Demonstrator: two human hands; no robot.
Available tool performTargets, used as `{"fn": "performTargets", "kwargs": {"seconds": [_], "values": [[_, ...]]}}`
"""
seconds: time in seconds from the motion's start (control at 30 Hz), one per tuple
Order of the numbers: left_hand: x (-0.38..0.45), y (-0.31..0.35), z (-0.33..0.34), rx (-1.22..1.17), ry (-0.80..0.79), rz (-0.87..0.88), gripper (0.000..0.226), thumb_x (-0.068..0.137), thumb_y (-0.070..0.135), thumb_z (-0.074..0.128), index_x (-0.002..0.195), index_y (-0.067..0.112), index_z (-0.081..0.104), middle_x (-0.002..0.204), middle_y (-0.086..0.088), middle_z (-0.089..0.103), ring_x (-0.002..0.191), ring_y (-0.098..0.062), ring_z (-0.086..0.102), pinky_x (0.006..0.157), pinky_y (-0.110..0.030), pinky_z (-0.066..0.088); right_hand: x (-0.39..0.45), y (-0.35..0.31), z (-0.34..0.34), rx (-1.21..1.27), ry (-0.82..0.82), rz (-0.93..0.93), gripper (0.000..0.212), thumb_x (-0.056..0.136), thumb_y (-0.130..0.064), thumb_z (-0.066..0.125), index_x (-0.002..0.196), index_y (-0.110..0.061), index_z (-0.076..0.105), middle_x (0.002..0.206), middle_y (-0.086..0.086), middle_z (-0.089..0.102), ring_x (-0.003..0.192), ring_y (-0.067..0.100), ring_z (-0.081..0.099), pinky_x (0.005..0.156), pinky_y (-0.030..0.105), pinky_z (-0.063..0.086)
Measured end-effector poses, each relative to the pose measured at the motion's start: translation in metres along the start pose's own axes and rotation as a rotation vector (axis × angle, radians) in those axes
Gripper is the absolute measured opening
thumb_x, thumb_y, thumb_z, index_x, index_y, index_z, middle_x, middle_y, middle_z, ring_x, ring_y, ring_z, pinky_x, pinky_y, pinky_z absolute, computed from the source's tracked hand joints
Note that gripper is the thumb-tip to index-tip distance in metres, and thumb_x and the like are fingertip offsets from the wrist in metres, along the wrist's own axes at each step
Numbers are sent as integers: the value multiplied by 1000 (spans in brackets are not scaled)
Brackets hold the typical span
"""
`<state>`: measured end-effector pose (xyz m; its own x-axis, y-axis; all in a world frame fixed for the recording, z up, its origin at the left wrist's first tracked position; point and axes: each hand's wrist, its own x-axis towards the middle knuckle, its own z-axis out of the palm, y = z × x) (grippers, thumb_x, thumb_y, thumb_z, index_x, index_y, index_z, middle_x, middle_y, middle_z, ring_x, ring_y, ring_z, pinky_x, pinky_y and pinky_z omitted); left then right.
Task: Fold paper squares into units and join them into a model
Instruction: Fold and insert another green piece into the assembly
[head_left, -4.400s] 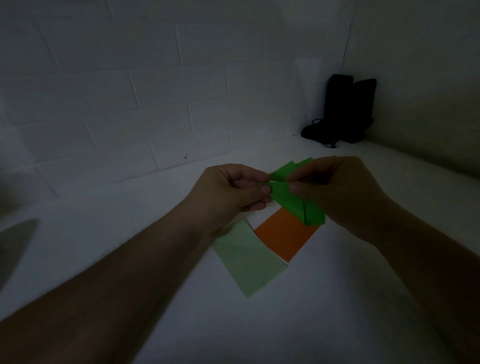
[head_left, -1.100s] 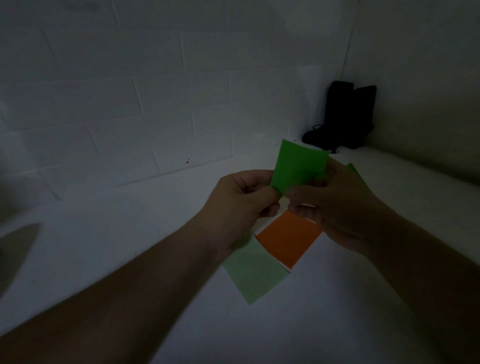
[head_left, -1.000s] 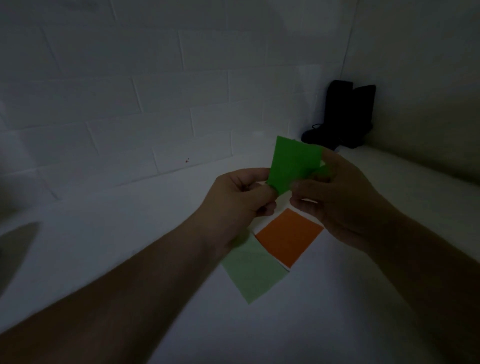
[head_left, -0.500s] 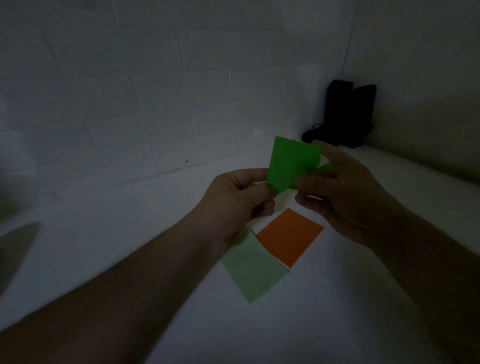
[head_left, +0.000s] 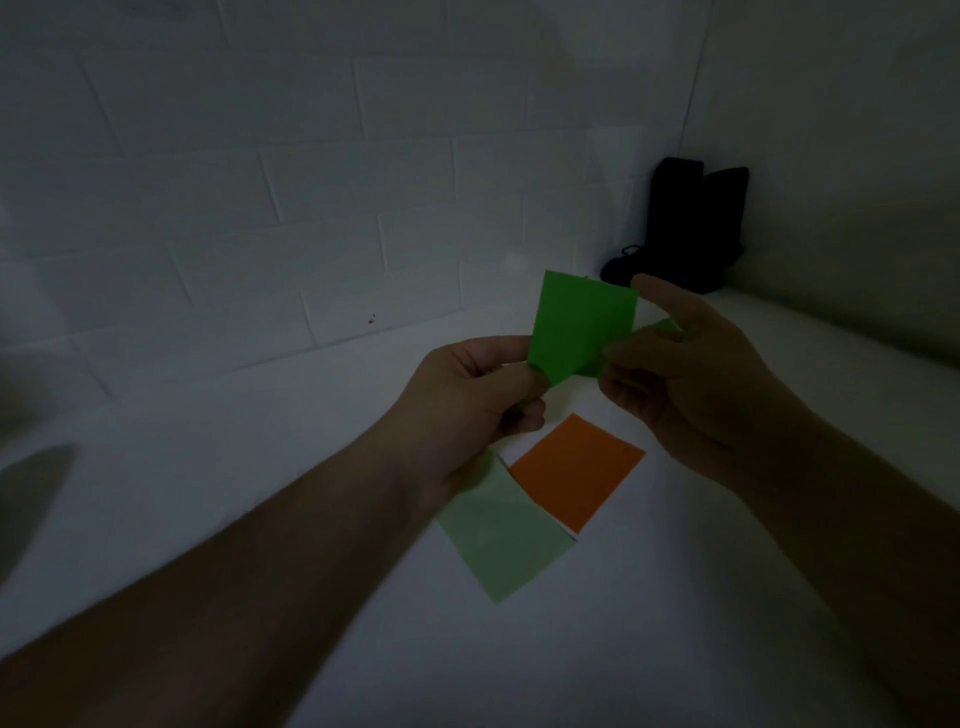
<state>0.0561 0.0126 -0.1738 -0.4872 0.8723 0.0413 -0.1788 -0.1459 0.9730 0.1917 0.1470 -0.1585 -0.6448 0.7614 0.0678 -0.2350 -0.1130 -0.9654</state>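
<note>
Two bare hands hold a bright green folded paper piece (head_left: 582, 325) up above the white table (head_left: 260, 441); the left hand (head_left: 467, 400) pinches its lower left corner between thumb and forefinger; the right hand (head_left: 691, 374) grips its right side, forefinger stretched to the top corner. Beneath them an orange paper square (head_left: 576, 470) and a pale green paper square (head_left: 504, 540) lie flat, edges touching; a dark object (head_left: 685, 223) stands in the far corner.

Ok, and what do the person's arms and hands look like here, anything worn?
Both forearms are bare up to the frame edge: no sleeves show. The left hand and right hand carry no gloves, rings or watch that the dim light reveals.
</note>
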Motion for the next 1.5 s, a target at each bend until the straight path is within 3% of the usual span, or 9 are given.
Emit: {"fn": "performTargets", "kwargs": {"seconds": [0.1,0.3,0.53,0.67,0.8,0.97,1.17,1.4,1.5], "values": [[0,0,1,-7,-4,0,26,93,-9,57,107,2,76,70,-7,65,63,-16,55,68,-28,54,1,0,1,33,21,4,71,88,11,59,147,-27,47,85,9,63,68,16,68,73,36,58],[0,1,0,5,19,1,27,93,-9,55,104,3,77,66,-6,62,62,-15,55,67,-28,54,-1,2,1,70,-5,-15,62,95,6,52,147,-27,47,65,2,66,67,15,66,73,35,60],[1,-1,-1,11,24,6,24,95,-7,58,107,3,76,76,-11,65,63,-15,59,68,-28,56,0,3,1,27,-71,21,60,92,-5,64,145,-26,46,106,17,69,80,21,69,75,36,59],[2,-2,-1,74,11,30,23,94,-7,63,113,1,73,73,-10,68,63,-16,62,68,-26,58,-7,10,8,-86,-186,-12,38,86,7,68,119,-10,63,101,21,65,82,25,65,77,37,61],[2,-4,-2,100,13,24,22,91,-5,68,112,0,73,72,-10,69,63,-16,63,68,-25,59,-3,9,4,-103,-91,-40,43,84,8,69,121,-11,63,113,23,68,95,30,69,81,40,62],[4,-4,-4,148,27,10,21,91,-5,68,108,5,75,75,-12,71,65,-17,65,72,-26,60,-1,6,1,-54,-52,-59,44,83,11,67,118,-15,63,99,7,76,85,20,75,69,29,59],[4,-4,-5,170,31,1,22,92,-4,67,112,1,74,76,-13,71,65,-17,65,72,-26,61,0,7,1,-43,-7,-56,46,85,11,67,124,-13,62,102,11,72,80,19,72,67,28,58],[3,0,-4,125,12,33,21,92,-6,65,110,0,75,71,-8,69,64,-16,62,72,-26,60,-3,7,3,39,-127,-7,36,86,8,65,115,-12,63,94,7,71,81,19,71,80,35,61],[2,0,-4,111,13,43,25,92,-8,65,115,-3,72,80,-17,71,64,-16,61,70,-25,58,-7,16,10,-48,-242,-22,36,81,6,71,109,-12,60,98,28,58,95,26,66,82,39,60]]}}
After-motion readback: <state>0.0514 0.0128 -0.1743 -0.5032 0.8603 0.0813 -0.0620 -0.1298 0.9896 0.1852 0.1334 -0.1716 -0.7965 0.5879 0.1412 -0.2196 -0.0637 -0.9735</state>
